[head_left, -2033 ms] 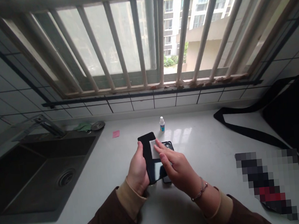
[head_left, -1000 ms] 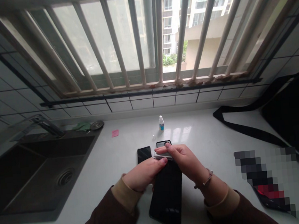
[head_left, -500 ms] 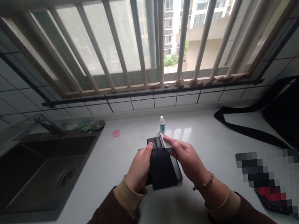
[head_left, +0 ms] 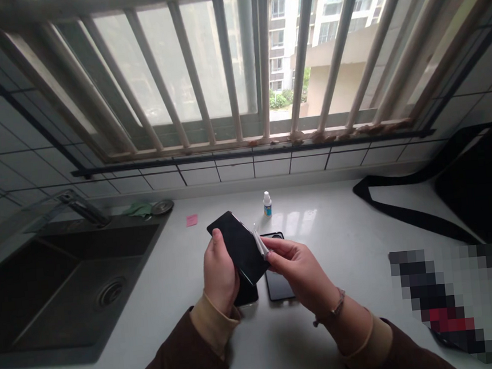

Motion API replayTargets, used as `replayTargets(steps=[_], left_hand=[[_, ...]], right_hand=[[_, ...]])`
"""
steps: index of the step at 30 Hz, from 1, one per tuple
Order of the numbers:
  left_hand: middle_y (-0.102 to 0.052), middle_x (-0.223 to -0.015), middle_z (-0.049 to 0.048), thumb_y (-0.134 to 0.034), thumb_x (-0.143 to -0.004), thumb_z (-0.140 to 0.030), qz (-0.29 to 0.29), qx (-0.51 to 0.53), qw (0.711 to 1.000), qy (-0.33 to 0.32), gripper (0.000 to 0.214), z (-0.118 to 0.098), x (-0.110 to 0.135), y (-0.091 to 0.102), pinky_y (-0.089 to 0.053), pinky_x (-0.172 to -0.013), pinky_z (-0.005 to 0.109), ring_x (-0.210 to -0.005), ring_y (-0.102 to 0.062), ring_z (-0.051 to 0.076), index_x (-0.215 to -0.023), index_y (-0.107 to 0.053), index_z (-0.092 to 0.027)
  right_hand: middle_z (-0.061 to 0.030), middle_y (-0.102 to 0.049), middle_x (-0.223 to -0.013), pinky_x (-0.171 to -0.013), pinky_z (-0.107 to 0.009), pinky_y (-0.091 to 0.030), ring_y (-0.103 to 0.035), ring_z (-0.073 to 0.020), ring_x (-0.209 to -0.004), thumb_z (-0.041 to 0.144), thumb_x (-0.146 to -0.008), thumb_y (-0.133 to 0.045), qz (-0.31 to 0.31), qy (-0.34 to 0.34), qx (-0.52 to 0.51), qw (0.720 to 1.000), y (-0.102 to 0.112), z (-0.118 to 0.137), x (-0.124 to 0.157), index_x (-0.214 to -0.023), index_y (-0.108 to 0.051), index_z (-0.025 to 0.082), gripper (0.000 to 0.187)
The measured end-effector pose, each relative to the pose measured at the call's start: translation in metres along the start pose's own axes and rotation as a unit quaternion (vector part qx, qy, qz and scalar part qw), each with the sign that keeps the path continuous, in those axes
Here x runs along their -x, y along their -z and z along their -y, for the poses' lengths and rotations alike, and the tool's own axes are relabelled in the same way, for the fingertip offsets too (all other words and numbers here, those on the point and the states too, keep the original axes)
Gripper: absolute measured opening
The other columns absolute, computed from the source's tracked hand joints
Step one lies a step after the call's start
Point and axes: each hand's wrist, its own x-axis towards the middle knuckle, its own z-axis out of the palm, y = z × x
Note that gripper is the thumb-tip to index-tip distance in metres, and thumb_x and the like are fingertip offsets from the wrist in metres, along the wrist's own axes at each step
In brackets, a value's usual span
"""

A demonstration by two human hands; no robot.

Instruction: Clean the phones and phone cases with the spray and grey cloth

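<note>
Tilting up toward the left, the black phone (head_left: pixel 239 245) is gripped by the left hand (head_left: pixel 219 276) above the counter (head_left: pixel 344 227) (it was held straighter a moment ago). A white wipe (head_left: pixel 260 244) is pinched by the right hand (head_left: pixel 299 272) at its right edge, so that edge is likely being wiped.

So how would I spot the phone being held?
Below the barred window runs a white counter. Over its middle, the left hand holds a black phone tilted up, the right hand pinching a white wipe against its edge; two other phones lie flat.
</note>
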Motion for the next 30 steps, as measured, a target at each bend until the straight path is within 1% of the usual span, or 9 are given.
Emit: replayTargets(steps=[2, 5, 8, 11, 15, 19, 22, 25, 30], left_hand=[[-0.079, -0.106, 0.0125, -0.068, -0.094, -0.059, 0.043, 0.052, 0.998, 0.015, 0.052, -0.005, 0.004, -0.002, -0.061, -0.086, 0.037, -0.09, -0.076, 0.024, -0.118, -0.072, -0.014], [-0.077, -0.114, 0.0148, -0.07, -0.092, -0.061, 0.154, 0.132, 0.973, 0.107, 0.055, -0.014, 0.012, -0.004, -0.062, -0.079, 0.041, -0.087, -0.076, 0.026, -0.125, -0.069, -0.016], [-0.075, -0.116, 0.0109, -0.075, -0.09, -0.057, 0.199, 0.143, 0.962, 0.124, 0.055, -0.018, 0.015, -0.003, -0.061, -0.069, 0.036, -0.087, -0.074, 0.025, -0.131, -0.064, -0.023], [-0.074, -0.107, 0.0055, -0.081, -0.087, -0.048, 0.167, 0.136, 0.973, 0.086, 0.045, -0.016, 0.014, -0.002, -0.058, -0.062, 0.027, -0.08, -0.071, 0.019, -0.121, -0.065, -0.024], [-0.073, -0.106, 0.0019, -0.082, -0.087, -0.04, 0.078, 0.134, 0.988, 0.023, 0.033, -0.014, 0.009, -0.004, -0.049, -0.053, 0.019, -0.069, -0.065, 0.011, -0.108, -0.062, -0.025], [-0.072, -0.115, 0.0, -0.085, -0.083, -0.035, 0.019, 0.113, 0.993, -0.009, 0.034, -0.013, 0.007, -0.006, -0.053, -0.059, 0.019, -0.081, -0.069, 0.013, -0.105, -0.06, -0.027], [-0.072, -0.115, -0.0011, -0.084, -0.083, -0.037, -0.005, 0.109, 0.994, -0.021, 0.034, -0.012, 0.005, -0.006, -0.053, -0.06, 0.019, -0.08, -0.07, 0.011, -0.105, -0.059, -0.026], [-0.073, -0.114, -0.0005, -0.083, -0.084, -0.035, 0.001, 0.11, 0.994, -0.015, 0.037, -0.01, 0.005, -0.005, -0.056, -0.064, 0.02, -0.084, -0.072, 0.013, -0.109, -0.058, -0.027], [-0.076, -0.116, 0.0045, -0.083, -0.083, -0.03, 0.085, 0.114, 0.989, 0.027, 0.043, -0.009, 0.012, -0.005, -0.061, -0.063, 0.024, -0.088, -0.075, 0.019, -0.116, -0.057, -0.027]], right_hand=[[-0.0098, -0.08, -0.123, -0.102, -0.043, -0.057, -0.073, -0.0283, -0.114, 0.039, -0.085, -0.085, 0.005, -0.013, -0.044, 0.999, 0.002, 0.001, -0.001, -0.125, -0.08, 0.022, 0.044], [-0.0108, -0.08, -0.118, -0.092, -0.034, -0.059, -0.074, -0.0239, -0.104, 0.036, -0.082, -0.087, 0.007, -0.042, -0.093, 0.995, 0.004, 0.006, -0.002, -0.118, -0.082, 0.018, 0.04], [-0.0106, -0.082, -0.107, -0.082, -0.029, -0.059, -0.074, -0.0202, -0.092, 0.035, -0.08, -0.087, -0.014, -0.07, -0.114, 0.991, 0.005, 0.009, -0.004, -0.113, -0.083, 0.016, 0.038], [-0.0098, -0.081, -0.107, -0.084, -0.03, -0.059, -0.073, -0.0201, -0.093, 0.035, -0.08, -0.088, -0.049, -0.059, -0.119, 0.99, 0.007, 0.007, -0.007, -0.11, -0.083, 0.017, 0.036], [-0.0092, -0.08, -0.113, -0.097, -0.036, -0.059, -0.073, -0.0217, -0.103, 0.039, -0.082, -0.087, -0.093, -0.034, -0.12, 0.988, 0.008, 0.004, -0.007, -0.113, -0.083, 0.018, 0.038], [-0.0105, -0.077, -0.126, -0.109, -0.046, -0.056, -0.073, -0.0255, -0.114, 0.043, -0.083, -0.087, -0.084, -0.034, -0.11, 0.99, 0.003, 0.001, -0.003, -0.119, -0.081, 0.02, 0.044], [-0.0106, -0.075, -0.133, -0.115, -0.052, -0.052, -0.072, -0.0279, -0.121, 0.044, -0.083, -0.087, -0.064, -0.036, -0.103, 0.992, 0.0, -0.001, 0.0, -0.125, -0.079, 0.022, 0.048], [-0.0111, -0.075, -0.134, -0.117, -0.055, -0.05, -0.07, -0.03, -0.125, 0.044, -0.084, -0.086, -0.066, -0.039, -0.097, 0.992, 0.001, -0.001, -0.001, -0.126, -0.078, 0.022, 0.047], [-0.0085, -0.075, -0.134, -0.118, -0.051, -0.05, -0.068, -0.0283, -0.129, 0.04, -0.084, -0.086, -0.099, -0.024, -0.121, 0.987, 0.006, 0.0, -0.005, -0.125, -0.078, 0.023, 0.045]])
